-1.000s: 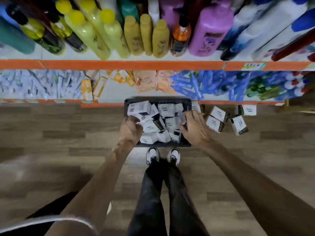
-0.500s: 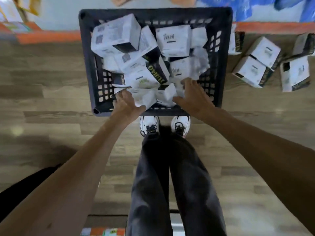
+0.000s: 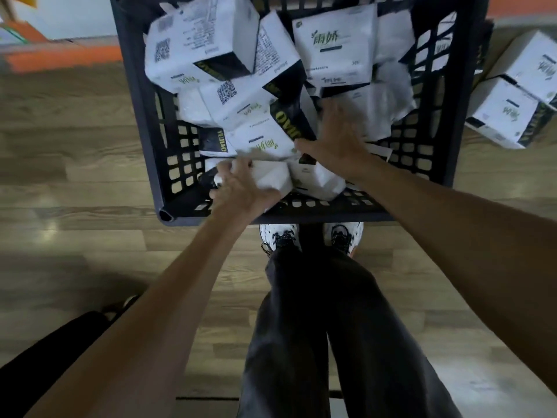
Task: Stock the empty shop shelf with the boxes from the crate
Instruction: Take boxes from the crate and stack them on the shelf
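A: What do the hands have?

B: The left hand (image 3: 244, 191) curls its fingers over a white box (image 3: 271, 176) lying against the near wall of the crate (image 3: 137, 116), so it grips that one. The right hand (image 3: 336, 137) lies spread, fingers straight, on the heap deeper in, thumb against a black-banded box (image 3: 265, 137). It is blurred, and it closes round nothing that shows.

A: And the rest of the stock?

B: The other boxes (image 3: 331, 43) are heaped at all angles in the dark lattice crate, which stands on the wooden floor (image 3: 75, 146) just ahead of the person's white shoes (image 3: 280, 236). A few loose boxes (image 3: 506, 113) sit on the floor right of the crate, just beside it.

A: How far along, then?

B: Early, by the look of it. The crate is near full, no box is seen on a shelf, and only an orange shelf edge (image 3: 69, 58) shows at the top left. Nearly everything is left to lift and place.
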Tool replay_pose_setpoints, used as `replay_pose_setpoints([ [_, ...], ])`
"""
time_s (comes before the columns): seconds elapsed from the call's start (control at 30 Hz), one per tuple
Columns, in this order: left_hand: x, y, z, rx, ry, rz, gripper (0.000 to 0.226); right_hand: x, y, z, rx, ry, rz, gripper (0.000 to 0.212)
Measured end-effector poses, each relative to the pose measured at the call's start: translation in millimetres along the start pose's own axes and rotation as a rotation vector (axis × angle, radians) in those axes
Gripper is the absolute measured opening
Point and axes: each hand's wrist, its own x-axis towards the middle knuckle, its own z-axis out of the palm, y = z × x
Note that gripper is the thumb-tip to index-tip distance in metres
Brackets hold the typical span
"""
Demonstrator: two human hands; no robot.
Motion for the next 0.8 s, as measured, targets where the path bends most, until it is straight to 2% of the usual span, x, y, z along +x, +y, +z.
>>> replay_pose_setpoints([
  [0.13,-12.9,1.8,-1.0,0.196,0.028,0.081,0.091,-1.1,-6.0,-1.5,-0.169,-0.035,-0.033,0.06],
  [0.2,-15.0,2.9,-6.1,0.293,0.056,0.142,0.09,-8.4,-10.5,-0.6,-0.218,0.003,-0.079,0.056],
  [0.33,-14.9,7.0,-14.2,0.69,0.106,0.313,0.094,-32.9,-7.9,-1.1,-0.14,0.122,-0.089,0.051],
  [0.4,-13.1,9.6,-17.0,0.847,0.158,0.417,0.086,-38.9,-5.6,-3.1,-0.098,0.142,-0.067,0.051],
  [0.47,-9.4,10.2,-28.0,0.83,0.169,0.457,0.067,-39.4,-5.6,-7.3,-0.085,0.139,-0.062,0.055],
  [0.53,-11.0,11.7,-44.9,0.704,0.111,0.407,0.054,-44.6,-8.2,-15.4,-0.062,0.153,-0.046,0.059],
  [0.73,-72.7,33.2,-105.8,0.576,0.132,0.335,0.045,-107.0,-40.8,-78.9,-0.038,0.197,0.026,0.053],
  [0.8,-111.8,50.7,-136.9,0.529,0.179,0.323,0.032,-138.5,-62.8,-114.5,-0.045,0.223,0.018,0.052],
])
